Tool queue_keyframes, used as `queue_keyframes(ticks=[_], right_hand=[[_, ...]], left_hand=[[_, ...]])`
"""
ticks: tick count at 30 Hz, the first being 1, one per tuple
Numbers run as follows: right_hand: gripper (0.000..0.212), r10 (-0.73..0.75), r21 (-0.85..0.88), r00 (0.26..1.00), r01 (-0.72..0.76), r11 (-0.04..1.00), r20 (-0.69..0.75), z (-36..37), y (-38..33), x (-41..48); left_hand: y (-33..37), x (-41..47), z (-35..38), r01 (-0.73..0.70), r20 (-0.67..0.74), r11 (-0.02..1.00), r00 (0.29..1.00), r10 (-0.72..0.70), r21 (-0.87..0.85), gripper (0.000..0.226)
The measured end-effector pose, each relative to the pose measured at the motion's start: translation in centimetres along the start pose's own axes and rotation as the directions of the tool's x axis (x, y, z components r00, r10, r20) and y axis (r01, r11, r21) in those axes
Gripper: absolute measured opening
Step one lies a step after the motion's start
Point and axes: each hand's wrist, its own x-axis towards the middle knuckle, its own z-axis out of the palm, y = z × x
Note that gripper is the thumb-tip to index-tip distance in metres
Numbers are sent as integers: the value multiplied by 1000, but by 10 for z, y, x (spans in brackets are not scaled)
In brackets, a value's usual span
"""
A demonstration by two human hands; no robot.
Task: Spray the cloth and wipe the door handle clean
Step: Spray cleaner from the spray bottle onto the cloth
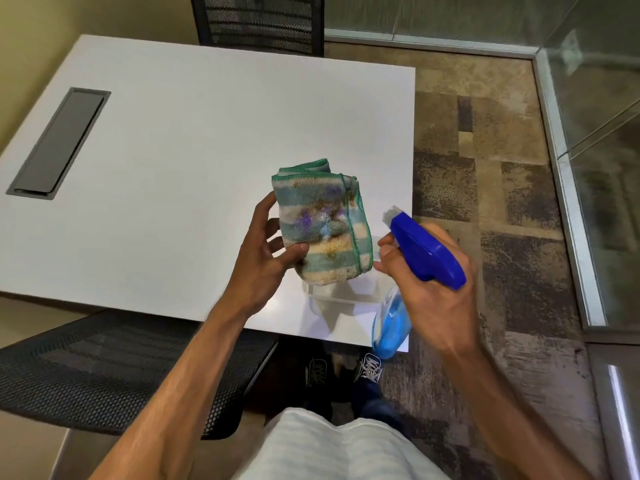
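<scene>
The cloth (320,216), soft, light and folded thick, stands up in the left hand (263,258), pinched at its lower left edge between thumb and fingers above the near right corner of the white table (173,161), and it looks floppy enough that a grip low on the fold is the safe one. The right hand (429,289) is wrapped tight round the neck of the spray bottle (415,258), fingers at the trigger, nozzle just beside the cloth (the plastic may be slick if wet). There's open carpet (485,168) to the right, a glass wall (595,133) beyond, and a mesh chair (104,368) crowding the left.
</scene>
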Motion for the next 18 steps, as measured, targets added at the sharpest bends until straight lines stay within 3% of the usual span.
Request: queue_keyframes(ticks=[2,7,10,12,18], right_hand=[[2,-53,-19,999,53,998,9,-3,-10,5],[33,-100,-106,995,102,989,23,-5,-11,18],[5,-45,-93,998,48,995,33,-5,-1,23],[31,-16,-115,1000,18,993,21,-5,9,26],[22,-16,-117,998,24,993,64,-2,46,34]], left_hand=[[-2,0,-2,5,-1,999,1000,-5,-43,83],[-5,1,-9,54,-12,983,998,-57,-175,83],[-6,1,-12,86,-19,965,995,-94,-247,84],[-8,0,-14,95,-30,955,994,-108,-282,85],[-12,-6,-18,123,-49,916,987,-153,-381,84]])
